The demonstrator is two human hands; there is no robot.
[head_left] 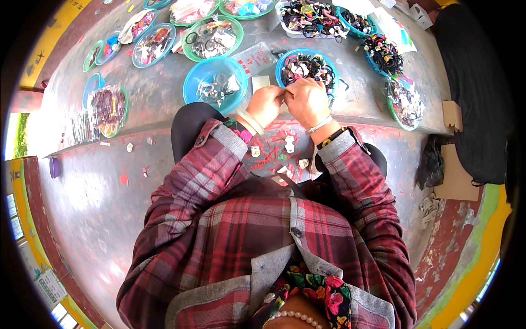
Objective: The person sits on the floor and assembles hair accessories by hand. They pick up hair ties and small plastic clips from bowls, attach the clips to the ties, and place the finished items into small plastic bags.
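Note:
My left hand and my right hand meet in front of me, fingertips pinched together. Whatever they hold between them is too small and covered by the fingers to make out. Just beyond the right hand is a blue basket heaped with dark hair ties that carry small light and pink ornaments. Left of the hands stands a blue plastic bowl with small metallic and whitish pieces in it. A pale card lies between these two containers.
Several baskets of small parts line the far side, among them a green one and a white tub of hair ties. At right lie another green basket and a black bag. Red scraps litter the surface below my hands.

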